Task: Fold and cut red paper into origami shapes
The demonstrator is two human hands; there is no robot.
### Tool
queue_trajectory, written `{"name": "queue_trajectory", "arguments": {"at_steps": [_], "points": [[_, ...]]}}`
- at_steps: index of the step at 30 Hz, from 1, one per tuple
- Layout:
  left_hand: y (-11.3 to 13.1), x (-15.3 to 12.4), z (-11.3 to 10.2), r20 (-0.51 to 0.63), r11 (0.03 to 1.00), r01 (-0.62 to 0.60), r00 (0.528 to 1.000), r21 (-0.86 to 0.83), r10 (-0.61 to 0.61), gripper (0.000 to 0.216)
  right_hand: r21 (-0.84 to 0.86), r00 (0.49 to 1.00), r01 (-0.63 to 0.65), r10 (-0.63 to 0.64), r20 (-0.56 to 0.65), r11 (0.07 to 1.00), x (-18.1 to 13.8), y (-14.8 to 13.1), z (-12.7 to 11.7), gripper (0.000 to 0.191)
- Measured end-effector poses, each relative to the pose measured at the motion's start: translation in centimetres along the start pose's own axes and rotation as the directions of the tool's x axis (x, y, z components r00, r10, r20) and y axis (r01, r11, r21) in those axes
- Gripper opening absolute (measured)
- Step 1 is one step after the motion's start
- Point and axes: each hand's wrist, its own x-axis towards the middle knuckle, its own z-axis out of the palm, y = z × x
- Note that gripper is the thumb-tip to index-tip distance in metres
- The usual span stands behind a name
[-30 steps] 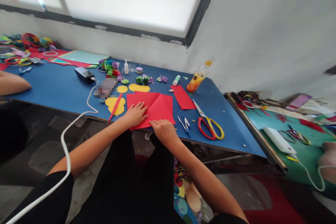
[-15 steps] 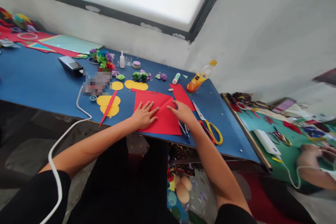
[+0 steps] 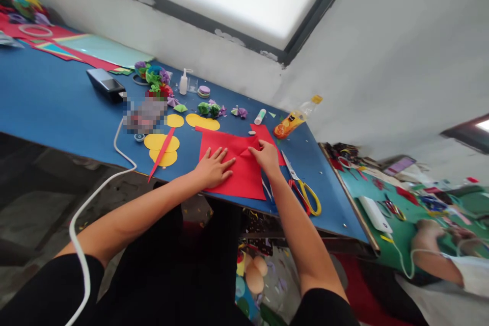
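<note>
A sheet of red paper [image 3: 244,183] lies at the front edge of the blue table, with a crease running toward its upper right corner. My left hand [image 3: 214,168] rests flat on its left half, fingers spread. At that upper right corner, my right hand [image 3: 266,156] pinches the paper between thumb and fingers and lifts it slightly. A red paper strip [image 3: 267,135] lies partly behind my right hand. Right of it are yellow-and-red-handled scissors [image 3: 303,191]; another pair, partly hidden by my right forearm, lies beside the sheet.
Yellow paper circles [image 3: 162,145] lie on the left with a thin red strip [image 3: 162,153] across them. Behind stand a glue bottle [image 3: 184,84] and a juice bottle [image 3: 292,123]. A white cable [image 3: 118,150] hangs over the edge. At right, another person's hand [image 3: 430,232] is over a green table.
My right hand has closed on the red paper's upper right corner and raised it a little. My left hand stays flat on the sheet. The camera view has shifted slightly.
</note>
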Motion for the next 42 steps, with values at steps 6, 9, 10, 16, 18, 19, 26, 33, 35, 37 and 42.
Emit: {"name": "queue_trajectory", "arguments": {"at_steps": [6,9,10,16,18,19,26,33,35,37,42], "points": [[-0.1,0.0,0.3,-0.032,0.997,0.062,0.997,-0.042,-0.064,0.057,-0.139,0.964,0.267,-0.267,0.018,0.954,-3.8,-2.4,0.6,0.040],[-0.6,0.1,0.2,-0.070,0.977,0.203,0.976,-0.068,-0.208,0.059,-0.180,0.879,0.477,-0.464,0.110,0.860,-6.2,-3.2,1.3,0.040],[-1.0,0.2,0.1,-0.081,0.967,0.244,0.965,-0.072,-0.250,0.059,-0.205,0.835,0.550,-0.532,0.139,0.810,-6.8,-3.3,1.5,0.039],[-4.4,-0.1,-1.2,-0.099,0.958,0.275,0.954,-0.077,-0.282,0.053,-0.221,0.654,0.756,-0.713,0.253,0.616,-8.1,-3.2,2.5,0.033],[-5.5,-0.3,-1.5,-0.105,0.963,0.262,0.958,-0.066,-0.267,0.052,-0.197,0.634,0.773,-0.727,0.263,0.603,-8.0,-3.2,2.7,0.031],[-5.9,-0.4,-1.5,-0.109,0.965,0.255,0.959,-0.058,-0.260,0.051,-0.187,0.621,0.783,-0.736,0.269,0.593,-8.0,-3.3,2.7,0.031],[-6.7,-0.4,-0.8,-0.134,0.972,0.237,0.963,-0.011,-0.236,0.053,-0.206,0.680,0.734,-0.696,0.231,0.648,-8.4,-3.5,2.3,0.033],[-6.5,-0.6,-0.9,-0.146,0.956,0.293,0.945,-0.011,-0.292,0.062,-0.142,0.959,0.235,-0.253,-0.126,0.962,-4.2,-0.9,0.6,0.047],[-6.4,-0.7,-1.1,-0.147,0.950,0.310,0.939,-0.018,-0.310,0.068,-0.004,0.982,0.118,-0.117,-0.150,0.993,-2.5,0.6,0.5,0.059],[-6.2,-0.8,-1.2,-0.143,0.951,0.309,0.940,-0.029,-0.310,0.073,0.134,0.988,0.074,-0.055,-0.143,0.988,-1.2,1.9,0.8,0.071],[-6.2,-1.0,-1.3,-0.126,0.956,0.291,0.947,-0.041,-0.294,0.079,0.230,0.992,0.085,-0.060,-0.113,0.969,-0.5,3.4,2.2,0.077]]}}
